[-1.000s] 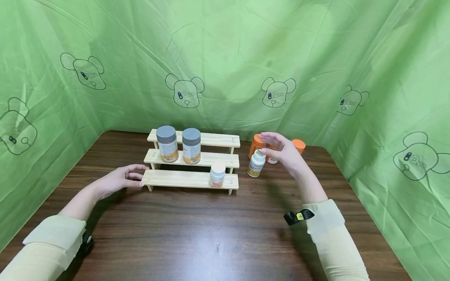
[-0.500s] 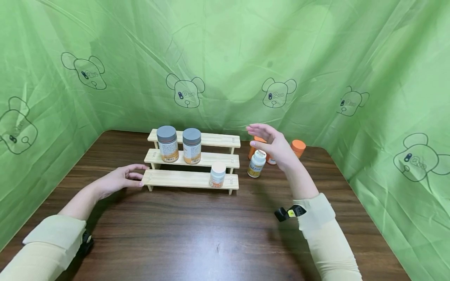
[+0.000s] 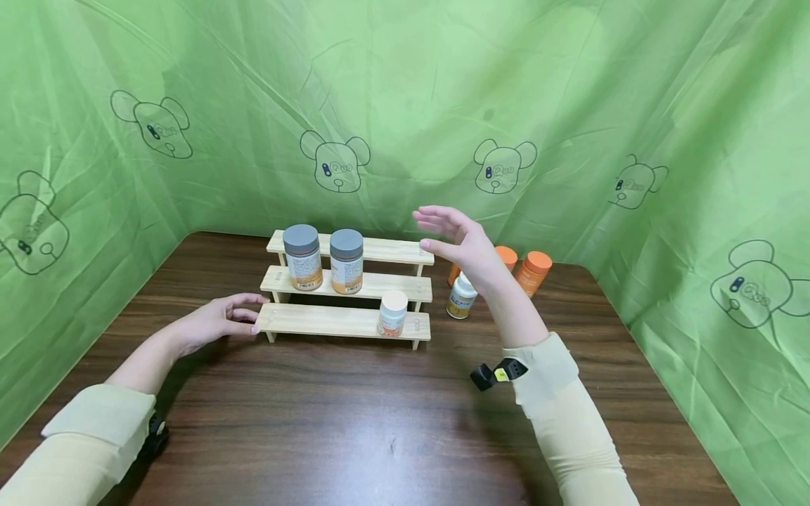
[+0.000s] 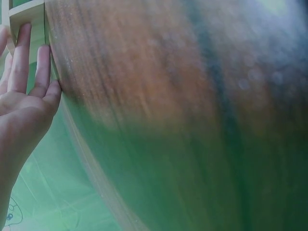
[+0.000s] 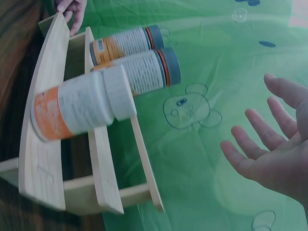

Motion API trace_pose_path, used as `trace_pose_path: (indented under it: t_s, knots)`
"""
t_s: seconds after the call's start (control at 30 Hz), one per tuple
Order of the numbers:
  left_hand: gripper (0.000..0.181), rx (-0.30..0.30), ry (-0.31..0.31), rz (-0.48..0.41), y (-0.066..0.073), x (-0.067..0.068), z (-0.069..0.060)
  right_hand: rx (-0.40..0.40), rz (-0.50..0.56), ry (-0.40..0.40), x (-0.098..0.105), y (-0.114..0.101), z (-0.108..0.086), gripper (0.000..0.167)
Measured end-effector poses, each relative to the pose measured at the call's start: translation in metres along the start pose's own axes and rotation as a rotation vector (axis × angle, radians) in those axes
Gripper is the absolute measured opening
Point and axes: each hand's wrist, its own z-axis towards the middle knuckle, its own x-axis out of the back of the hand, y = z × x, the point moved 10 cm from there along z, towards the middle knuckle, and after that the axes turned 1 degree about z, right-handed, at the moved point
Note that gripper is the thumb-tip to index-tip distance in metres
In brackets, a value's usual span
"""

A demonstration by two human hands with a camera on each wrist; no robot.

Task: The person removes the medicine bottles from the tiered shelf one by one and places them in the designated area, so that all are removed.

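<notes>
Left of the wide, empty right grip [image 3: 465, 242], avoid the jars [image 3: 305, 270]; the loose left grip [image 3: 215, 325] should steady the rack [image 3: 323, 320].

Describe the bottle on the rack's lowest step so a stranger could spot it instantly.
Find the pale wooden three-step rack on the dark table. On its lowest step, toward the right end, stands a small white bottle. Its white cap sets it apart from the two grey-capped jars on the middle step.

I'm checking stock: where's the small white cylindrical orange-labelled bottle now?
In the head view, the bottle stands near the right end of the lowest step of the pale wooden rack, front-right of the nearest grey-lidded cylindrical jar.
</notes>
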Motion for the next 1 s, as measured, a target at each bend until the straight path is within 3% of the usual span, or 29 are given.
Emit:
trace_pose_path:
  t_s: [0.43,0.8,1.0]
  knots:
    - [0.066,0.001,0.001,0.006,0.0,0.0,0.0,0.002,0.003,-0.094,-0.048,0.005,0.024,0.051]
    - [0.066,0.001,0.004,0.01,0.0,0.0,0.0,-0.033,0.048,-0.067,-0.068,0.023,0.042,0.049]
    - [0.066,0.004,0.005,0.009,0.0,0.0,-0.001,-0.07,0.131,-0.052,-0.077,0.038,0.049,0.049]
